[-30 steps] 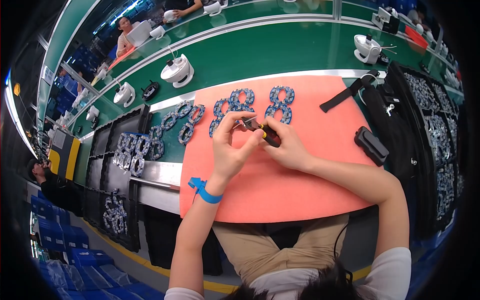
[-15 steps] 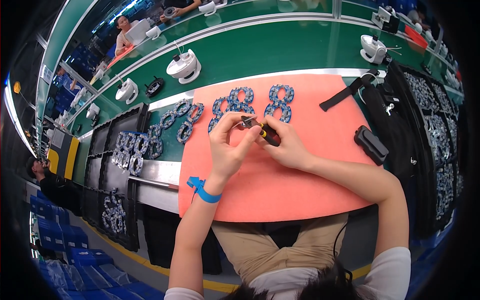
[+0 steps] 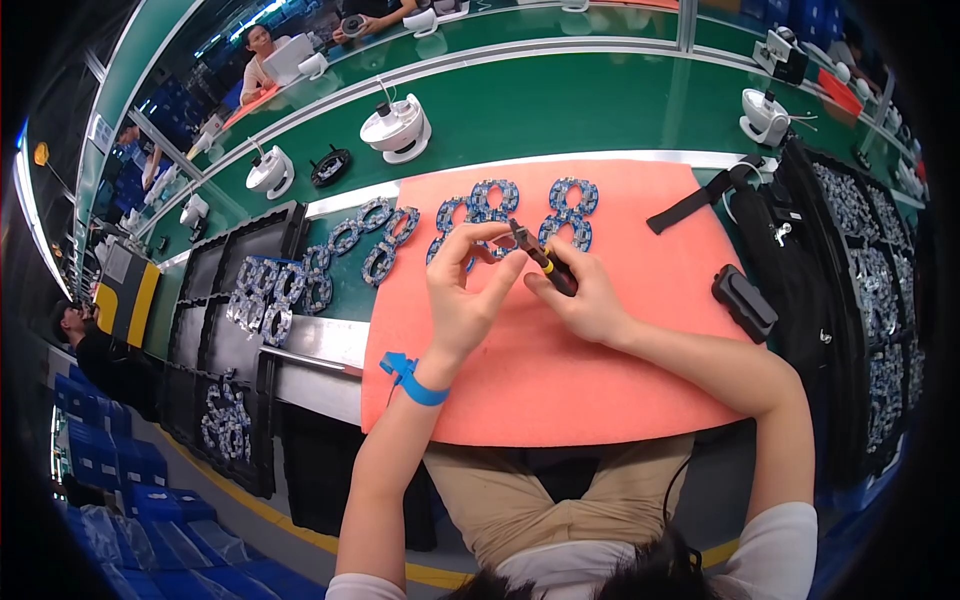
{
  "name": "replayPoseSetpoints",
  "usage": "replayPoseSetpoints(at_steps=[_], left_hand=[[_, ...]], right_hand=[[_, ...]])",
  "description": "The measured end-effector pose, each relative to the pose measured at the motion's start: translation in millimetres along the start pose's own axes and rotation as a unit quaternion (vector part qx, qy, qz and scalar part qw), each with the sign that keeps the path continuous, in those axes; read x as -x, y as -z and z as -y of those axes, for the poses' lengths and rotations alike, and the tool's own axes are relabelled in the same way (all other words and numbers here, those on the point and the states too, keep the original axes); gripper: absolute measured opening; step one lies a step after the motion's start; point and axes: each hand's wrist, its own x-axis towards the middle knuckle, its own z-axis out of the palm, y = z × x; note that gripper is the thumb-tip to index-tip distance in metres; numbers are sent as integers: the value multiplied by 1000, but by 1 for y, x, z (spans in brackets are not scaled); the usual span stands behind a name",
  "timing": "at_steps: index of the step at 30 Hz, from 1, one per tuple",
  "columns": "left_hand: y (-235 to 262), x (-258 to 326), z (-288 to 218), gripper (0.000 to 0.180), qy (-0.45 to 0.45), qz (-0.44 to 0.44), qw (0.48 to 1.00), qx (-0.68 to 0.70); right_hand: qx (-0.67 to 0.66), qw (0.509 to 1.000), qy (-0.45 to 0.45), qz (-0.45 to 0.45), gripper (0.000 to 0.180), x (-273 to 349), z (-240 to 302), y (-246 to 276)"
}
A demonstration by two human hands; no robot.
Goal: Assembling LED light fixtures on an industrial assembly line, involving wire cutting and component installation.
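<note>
My right hand (image 3: 592, 306) is closed round a pair of small cutting pliers (image 3: 546, 266) with black and yellow handles, its jaws pointing up and away. Just left of it, my left hand (image 3: 464, 292) has its thumb and forefinger curled close to the jaws. Something thin and pale shows at those fingertips, too small to name. A blue band circles my left wrist. Beyond the hands, blue figure-eight circuit boards (image 3: 574, 197) lie on the pink mat (image 3: 560, 390); my left fingers partly cover the nearer ones.
More boards (image 3: 390, 246) lie on the green surface left of the mat, beside black trays (image 3: 205, 300). A black strap (image 3: 690, 203) and a black case (image 3: 744, 303) lie at the right, near trays full of parts (image 3: 872, 280). White round devices (image 3: 396, 130) stand on the green bench behind.
The pliers have turned more upright, and my right hand has shifted slightly right, opening a gap from my left thumb. The whole view has shifted a little.
</note>
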Motion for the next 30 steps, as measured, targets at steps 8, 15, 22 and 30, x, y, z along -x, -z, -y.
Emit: replayPoseSetpoints(at_steps=[8,15,22,30], left_hand=[[4,0,-2,12,-5,-34,999,13],[6,1,-3,5,-3,-43,999,6],[5,1,-3,5,9,-46,999,-4],[6,0,-6,11,31,-11,999,32]], right_hand=[[15,1000,9,10,29,-1,5,0],[14,1000,2,12,29,-1,4,0],[15,1000,6,13,27,-2,4,0],[11,1000,1,28,27,-2,3,1]])
